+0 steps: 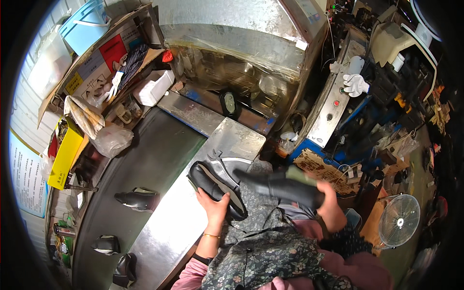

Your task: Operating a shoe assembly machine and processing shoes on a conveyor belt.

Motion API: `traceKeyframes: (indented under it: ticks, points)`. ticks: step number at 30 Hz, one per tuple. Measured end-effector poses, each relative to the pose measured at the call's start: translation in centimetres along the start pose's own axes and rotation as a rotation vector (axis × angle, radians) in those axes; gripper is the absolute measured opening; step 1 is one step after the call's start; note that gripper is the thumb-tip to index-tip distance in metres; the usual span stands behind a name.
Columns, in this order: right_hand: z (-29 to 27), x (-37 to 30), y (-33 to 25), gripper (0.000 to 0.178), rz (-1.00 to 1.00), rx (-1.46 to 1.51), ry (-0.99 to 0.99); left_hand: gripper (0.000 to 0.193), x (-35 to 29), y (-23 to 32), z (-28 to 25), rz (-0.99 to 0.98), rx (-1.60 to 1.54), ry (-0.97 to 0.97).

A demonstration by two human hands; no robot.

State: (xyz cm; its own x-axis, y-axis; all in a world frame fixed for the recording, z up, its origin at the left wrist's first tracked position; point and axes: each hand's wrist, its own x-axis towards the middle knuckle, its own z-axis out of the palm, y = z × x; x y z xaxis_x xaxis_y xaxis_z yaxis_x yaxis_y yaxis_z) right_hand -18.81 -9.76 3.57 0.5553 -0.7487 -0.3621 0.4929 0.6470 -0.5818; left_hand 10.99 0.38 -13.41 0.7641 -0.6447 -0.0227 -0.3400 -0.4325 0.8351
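My left hand [212,207] grips a black shoe [207,181] by its side, the thumb over its pale rim, at the edge of the metal tabletop [166,224]. To the right, my right hand [331,208] holds another black shoe [285,190] at one end; this shoe is smeared by motion and hangs over the flowered apron [261,241]. Just beyond the left shoe lies a metal hand tool [220,162] with curved handles, partly hidden. The fingers under both shoes are mostly out of sight.
On the left, a dark conveyor belt [166,145] carries several black shoes [137,199]. Beyond the tabletop stands a metal-hooded machine [227,36] with a dark sole-shaped piece [229,102] at its front. A control panel [329,113] and a fan [399,221] are at right.
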Motion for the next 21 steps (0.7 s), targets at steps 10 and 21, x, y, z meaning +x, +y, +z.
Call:
traceKeyframes:
  ticks: [10,21]
  points:
    - [-3.2,31.8,6.8,0.064,-0.537,-1.103,0.211,0.126,-2.3,3.4,1.2,-0.088,-0.090,-0.040]
    - [0.9,9.4,11.7,0.102,-0.313,-0.879,-0.298,0.116,-6.3,10.5,-0.3,0.487,-0.248,-0.239]
